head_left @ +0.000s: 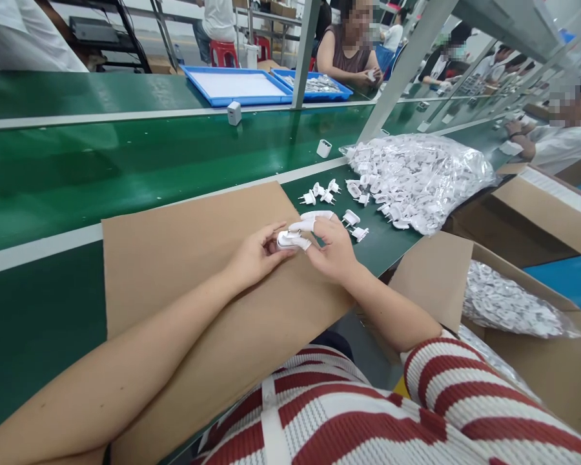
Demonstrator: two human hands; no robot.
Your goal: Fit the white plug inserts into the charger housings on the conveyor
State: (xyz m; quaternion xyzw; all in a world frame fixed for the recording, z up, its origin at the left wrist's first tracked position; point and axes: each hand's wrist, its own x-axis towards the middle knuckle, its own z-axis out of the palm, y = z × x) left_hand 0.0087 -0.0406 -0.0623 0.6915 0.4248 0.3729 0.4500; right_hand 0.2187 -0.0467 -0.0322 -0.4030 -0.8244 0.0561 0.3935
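Observation:
My left hand [257, 254] and my right hand [333, 248] meet over the right end of a brown cardboard sheet [184, 258]. Both pinch one small white plug part [290, 239] between their fingertips. White finger cots cover some fingertips of my right hand. Several loose white plug parts [322, 194] lie on the green bench just beyond my hands. Further right sits a clear plastic bag [416, 174] full of the same white parts.
A green conveyor belt [126, 155] runs across in front, carrying two white charger bodies [234, 112]. Blue trays [237, 84] stand beyond it. An open cardboard box [523, 303] with bagged parts is at my right. Other people work across and along the line.

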